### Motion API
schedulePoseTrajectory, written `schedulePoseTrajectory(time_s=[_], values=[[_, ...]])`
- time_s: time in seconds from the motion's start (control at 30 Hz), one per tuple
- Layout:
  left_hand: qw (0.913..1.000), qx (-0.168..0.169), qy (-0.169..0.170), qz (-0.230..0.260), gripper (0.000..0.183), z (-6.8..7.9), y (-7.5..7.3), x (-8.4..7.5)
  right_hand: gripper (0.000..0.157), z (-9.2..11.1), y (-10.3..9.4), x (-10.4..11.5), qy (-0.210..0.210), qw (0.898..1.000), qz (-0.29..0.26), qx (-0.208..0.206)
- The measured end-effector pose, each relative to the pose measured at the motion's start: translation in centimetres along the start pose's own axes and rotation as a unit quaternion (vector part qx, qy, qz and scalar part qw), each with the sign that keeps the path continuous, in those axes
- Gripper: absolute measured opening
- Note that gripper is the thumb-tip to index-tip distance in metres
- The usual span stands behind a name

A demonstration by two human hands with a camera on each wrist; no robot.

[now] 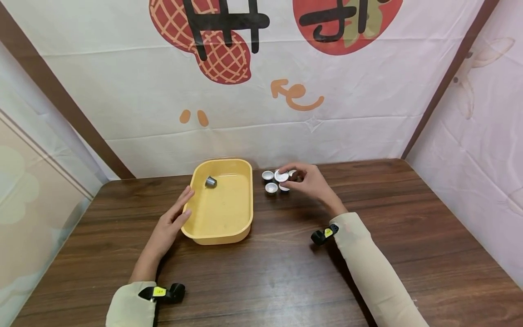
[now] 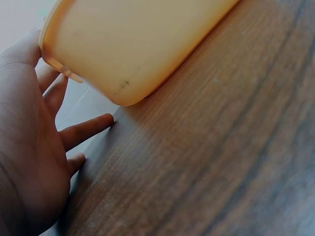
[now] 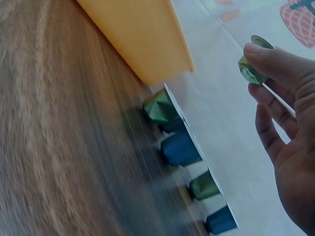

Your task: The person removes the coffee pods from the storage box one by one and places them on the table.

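Note:
My right hand (image 1: 308,182) pinches a green coffee capsule (image 3: 251,73) between thumb and fingers, raised above the other capsules. Its pale lid (image 1: 281,176) faces up in the head view. Below it, more capsules stand lid up on the table; the right wrist view shows green ones (image 3: 160,108) and blue ones (image 3: 182,148), with the hand covering part of the group in the head view. My left hand (image 1: 169,223) rests against the left rim of a yellow tray (image 1: 222,213), fingers fairly straight. One dark capsule (image 1: 210,182) lies tipped over inside the tray.
The wooden table (image 1: 261,281) ends at a printed cloth backdrop (image 1: 261,136) right behind the tray and capsules. The capsule group stands just right of the tray. Black wrist cameras are strapped on both sleeves.

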State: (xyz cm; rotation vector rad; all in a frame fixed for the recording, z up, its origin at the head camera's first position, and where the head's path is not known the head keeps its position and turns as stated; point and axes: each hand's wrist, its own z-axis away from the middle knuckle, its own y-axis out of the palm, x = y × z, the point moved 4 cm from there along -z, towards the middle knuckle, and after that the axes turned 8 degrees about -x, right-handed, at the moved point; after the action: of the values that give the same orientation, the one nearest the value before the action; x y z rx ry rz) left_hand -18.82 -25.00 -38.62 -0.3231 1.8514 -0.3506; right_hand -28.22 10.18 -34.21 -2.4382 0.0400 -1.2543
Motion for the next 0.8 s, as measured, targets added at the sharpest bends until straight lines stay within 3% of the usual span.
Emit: schedulePoseTrajectory(time_s=[0.2,0.43,0.8], values=[[1.0000,-0.002,0.000,-0.002,0.048,0.0,-0.1,0.3,0.027,0.4,-1.2,-0.7,0.003,1.000,0.010,-0.022],[1.0000,-0.001,0.001,-0.003,0.048,0.0,-0.1,0.4,0.028,0.3,-2.0,-4.8,-0.014,0.999,-0.003,-0.040],[0.9999,-0.002,-0.001,-0.010,0.048,0.0,-0.1,0.3,0.026,1.1,-2.9,-6.4,0.012,0.998,0.025,-0.057]])
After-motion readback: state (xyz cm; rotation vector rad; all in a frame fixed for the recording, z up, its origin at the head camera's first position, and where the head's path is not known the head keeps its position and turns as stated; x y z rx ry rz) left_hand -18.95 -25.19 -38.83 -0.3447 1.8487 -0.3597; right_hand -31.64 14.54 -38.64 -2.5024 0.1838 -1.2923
